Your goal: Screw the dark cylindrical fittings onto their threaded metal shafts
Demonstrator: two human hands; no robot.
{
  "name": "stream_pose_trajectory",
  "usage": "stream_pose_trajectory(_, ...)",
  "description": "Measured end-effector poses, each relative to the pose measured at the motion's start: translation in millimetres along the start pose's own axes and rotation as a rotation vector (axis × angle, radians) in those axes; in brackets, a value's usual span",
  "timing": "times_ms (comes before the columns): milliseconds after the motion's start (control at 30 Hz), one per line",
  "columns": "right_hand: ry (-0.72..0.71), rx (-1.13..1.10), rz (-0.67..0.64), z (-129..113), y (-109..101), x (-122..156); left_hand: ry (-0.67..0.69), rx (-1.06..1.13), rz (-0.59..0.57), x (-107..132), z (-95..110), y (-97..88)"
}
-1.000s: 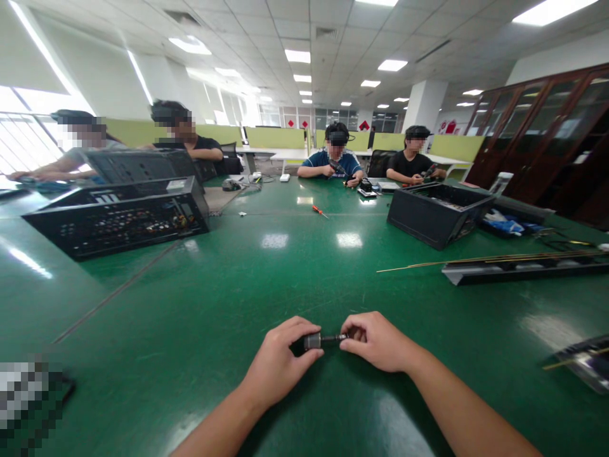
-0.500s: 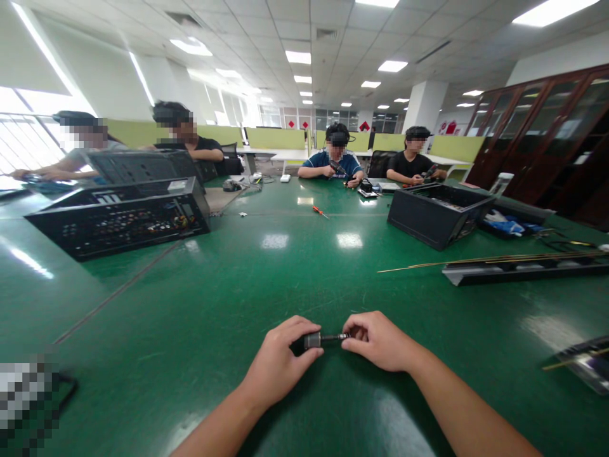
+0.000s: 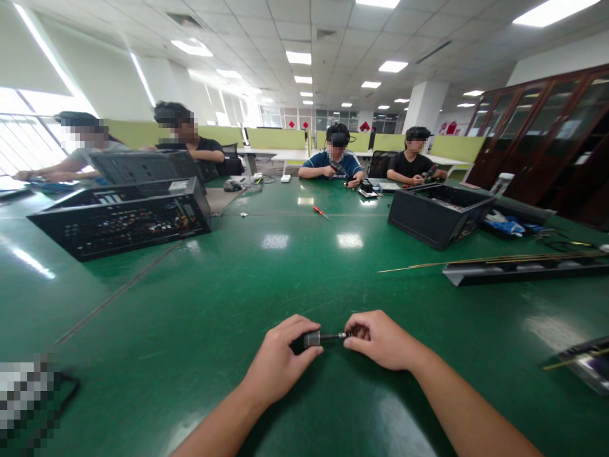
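Both my hands rest on the green table (image 3: 200,317) near its front edge. My left hand (image 3: 280,365) is closed round a small dark tool with a grey metal collar (image 3: 313,338). A thin metal bit (image 3: 333,336) sticks out of the collar to the right. My right hand (image 3: 380,341) pinches the far end of that bit with its fingertips. The tool's handle is hidden inside my left fist.
An open black computer case (image 3: 118,219) lies at the left, another black case (image 3: 438,216) at the right. A long black panel with thin rods (image 3: 523,266) lies right of centre. A small red screwdriver (image 3: 320,211) lies mid-table. Several people sit working along the far side.
Both hands have stayed in place on the tool; my right fingers have shifted only slightly on the bit. The view has drifted a little.
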State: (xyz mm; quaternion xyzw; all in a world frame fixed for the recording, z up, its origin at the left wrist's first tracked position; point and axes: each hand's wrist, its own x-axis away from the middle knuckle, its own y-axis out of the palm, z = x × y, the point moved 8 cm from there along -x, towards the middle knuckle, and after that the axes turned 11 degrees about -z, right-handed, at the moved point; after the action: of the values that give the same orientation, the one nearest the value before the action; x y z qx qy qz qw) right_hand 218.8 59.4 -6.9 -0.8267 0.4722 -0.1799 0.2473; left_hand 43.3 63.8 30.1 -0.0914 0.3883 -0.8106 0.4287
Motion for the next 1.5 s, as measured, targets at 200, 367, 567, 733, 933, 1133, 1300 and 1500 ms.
stream_pose_trajectory(200,0.006,0.004,-0.014,2,0,0,0.007,-0.001,0.004,0,1,-1.0)
stream_pose_trajectory(367,0.019,0.016,-0.018,3,1,-1,0.001,-0.001,0.006,0,1,-1.2)
stream_pose_trajectory(567,0.023,0.040,-0.015,2,-2,1,0.001,-0.016,0.004,1,-1,-1.7)
stream_pose_trajectory(733,0.025,0.048,-0.018,2,-5,2,-0.001,-0.019,0.010,1,-2,-1.9)
stream_pose_trajectory(933,0.033,0.066,-0.021,0,-5,3,-0.008,-0.023,0.009,1,-2,-2.2)
stream_pose_trajectory(1133,0.120,0.031,-0.103,20,-15,10,-0.016,-0.045,0.028,1,-5,-5.1)
stream_pose_trajectory(1300,0.218,-0.095,-0.217,42,-19,16,-0.142,0.016,0.075,-1,-23,-4.5)
stream_pose_trajectory(1500,0.231,-0.240,-0.214,50,-19,12,-0.199,-0.001,0.181,13,-47,-40.7)
